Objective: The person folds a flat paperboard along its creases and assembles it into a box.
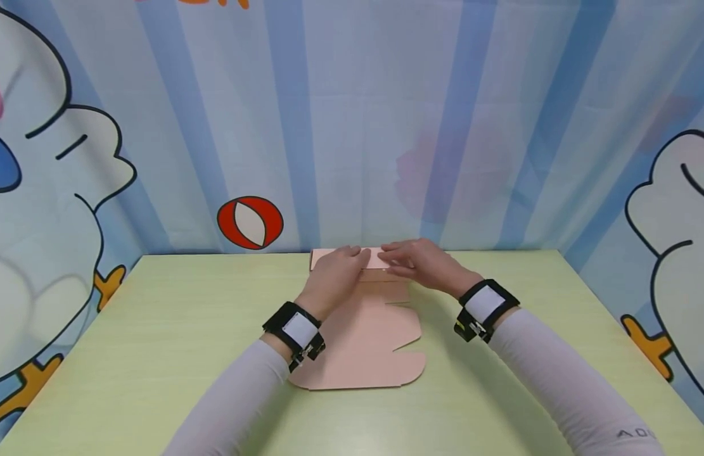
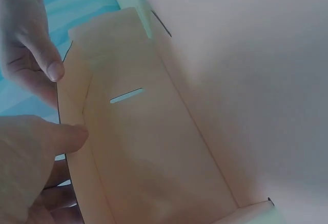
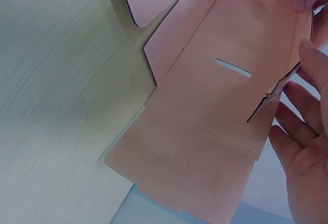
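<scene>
A pink cardboard box blank [image 1: 365, 354], partly unfolded, lies on the table with its far panel raised along a crease. My left hand [image 1: 341, 272] pinches the narrow flap at the far edge. In the left wrist view that thumb [image 2: 72, 137] presses the flap's inner face, with the other fingers behind it. Farther right on the same flap, my right hand [image 1: 422, 261] pinches the edge between thumb and fingers. The right wrist view shows those fingers [image 3: 294, 126] behind the cardboard, near a slotted panel [image 3: 220, 90] and an end tab [image 3: 179, 157].
The pale yellow-green table [image 1: 186, 342] ends at a blue striped curtain [image 1: 363, 126] just behind the blank. Cartoon figures are printed on the cloth at both sides, and a red and white ball [image 1: 250, 222] on the back. Rounded side tabs [image 1: 405, 326] of the blank stick out rightward.
</scene>
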Tool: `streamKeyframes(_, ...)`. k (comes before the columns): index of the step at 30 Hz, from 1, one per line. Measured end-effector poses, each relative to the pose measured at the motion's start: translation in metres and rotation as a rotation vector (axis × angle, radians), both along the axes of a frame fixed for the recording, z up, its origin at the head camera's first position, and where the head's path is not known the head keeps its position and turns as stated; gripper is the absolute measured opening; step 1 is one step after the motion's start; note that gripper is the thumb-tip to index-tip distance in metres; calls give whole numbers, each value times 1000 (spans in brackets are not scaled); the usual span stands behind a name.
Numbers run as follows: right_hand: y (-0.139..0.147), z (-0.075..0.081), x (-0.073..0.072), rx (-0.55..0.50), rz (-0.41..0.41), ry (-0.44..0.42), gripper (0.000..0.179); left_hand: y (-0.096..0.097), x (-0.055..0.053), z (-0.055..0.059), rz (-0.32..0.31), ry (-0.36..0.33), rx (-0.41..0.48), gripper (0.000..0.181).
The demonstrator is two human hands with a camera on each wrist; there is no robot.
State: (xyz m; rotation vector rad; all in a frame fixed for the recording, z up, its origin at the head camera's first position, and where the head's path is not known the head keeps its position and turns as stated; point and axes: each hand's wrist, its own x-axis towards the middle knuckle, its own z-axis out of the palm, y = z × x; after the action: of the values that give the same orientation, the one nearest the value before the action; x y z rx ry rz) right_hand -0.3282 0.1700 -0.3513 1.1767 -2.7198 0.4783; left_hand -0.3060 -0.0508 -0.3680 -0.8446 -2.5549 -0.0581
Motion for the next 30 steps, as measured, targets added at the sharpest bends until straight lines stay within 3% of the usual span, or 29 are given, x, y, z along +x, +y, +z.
streamKeyframes(5, -1, -1, 1, -7, -7, 12, 38, 2, 2, 1, 27, 0, -25, 18)
streamKeyframes(14, -1, -6, 8, -7, -39, 169, 34, 4, 4, 2, 35, 18, -59, 24)
streamKeyframes(18, 0, -9, 12, -18, -109, 201, 15, 4, 2, 1, 27, 31, -56, 24)
streamKeyframes(20, -1, -10, 14, -23, -150, 191, 12, 3, 2, 1, 23, 40, -55, 24)
streamKeyframes(24, -4, -12, 19, -56, -222, 132, 26, 3, 1, 0, 15, 45, -54, 23)
streamKeyframes(30, -12, -16, 19, -183, -166, -77, 14, 2, 2, -4, 20, 46, -59, 21)
